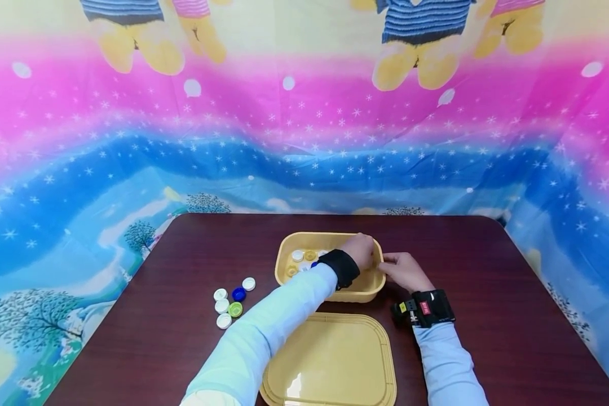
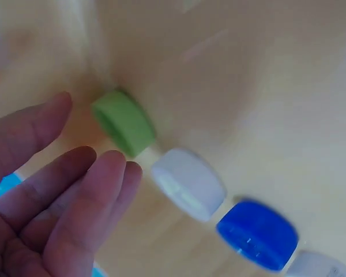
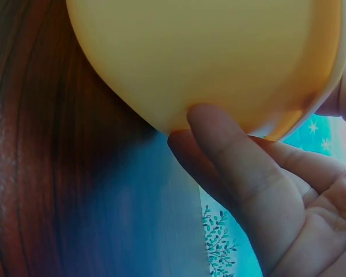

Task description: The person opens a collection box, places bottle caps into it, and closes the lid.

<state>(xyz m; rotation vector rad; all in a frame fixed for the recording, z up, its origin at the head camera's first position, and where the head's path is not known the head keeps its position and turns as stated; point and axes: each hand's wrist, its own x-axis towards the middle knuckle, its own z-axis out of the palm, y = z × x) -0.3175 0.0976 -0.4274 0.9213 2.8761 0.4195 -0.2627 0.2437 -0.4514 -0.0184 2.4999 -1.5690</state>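
Note:
A yellow plastic box (image 1: 330, 239) stands upright on the table with several bottle caps inside. My left hand (image 1: 360, 251) reaches down into its right part. In the left wrist view its fingers (image 2: 106, 184) are loosely bent and apart, with nothing between them. Right by the fingertips is a green bottle cap (image 2: 127, 124), followed in a line by a white cap (image 2: 187, 182) and a blue cap (image 2: 259, 234). My right hand (image 1: 408, 272) holds the box's right end at the rim, its fingers (image 3: 219, 138) against the outer wall.
On the dark red table (image 1: 152, 349) a yellow lid (image 1: 335, 358) lies flat in front of the box. Several loose caps lie to the left, among them a blue one (image 1: 239, 294) and a green one (image 1: 235, 309). A printed cloth (image 1: 304, 124) hangs behind the table.

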